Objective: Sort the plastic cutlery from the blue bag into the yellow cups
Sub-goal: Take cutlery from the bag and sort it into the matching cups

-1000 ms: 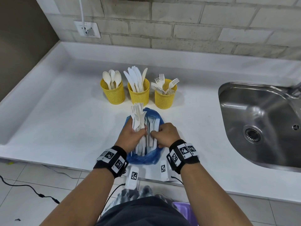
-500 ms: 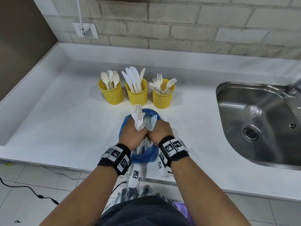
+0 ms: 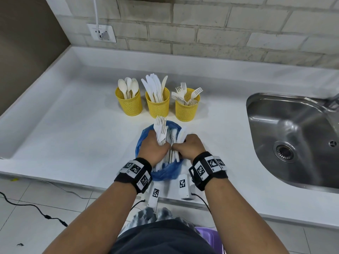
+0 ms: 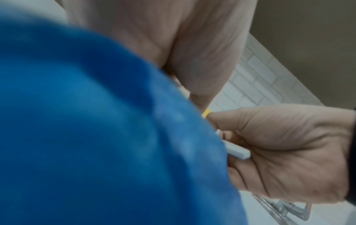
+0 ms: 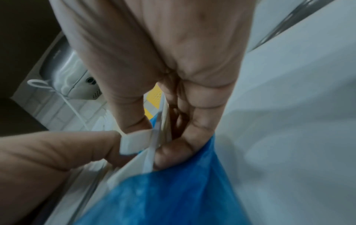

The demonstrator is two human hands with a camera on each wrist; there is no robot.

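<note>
A blue bag (image 3: 166, 173) lies on the white counter (image 3: 73, 140) near its front edge, with white plastic cutlery on it. My left hand (image 3: 153, 150) grips a bunch of forks (image 3: 160, 130) whose tines point away from me. My right hand (image 3: 189, 146) pinches a few white pieces, knives (image 3: 181, 135) by their look, just right of that bunch. In the right wrist view the fingers (image 5: 185, 124) curl round white handles (image 5: 159, 130) above the bag (image 5: 173, 197). Three yellow cups stand behind: spoons (image 3: 130, 102), knives (image 3: 157, 103), forks (image 3: 187, 105).
A steel sink (image 3: 293, 140) is set into the counter at the right. A brick wall with a socket (image 3: 101, 33) and a cable runs along the back. White sensor units (image 3: 183, 186) hang below my wrists at the counter's front edge.
Both hands closed together over the cutlery on the bag, then the right hand drew slightly right with a few pieces. The left hand keeps its hold on the forks.
</note>
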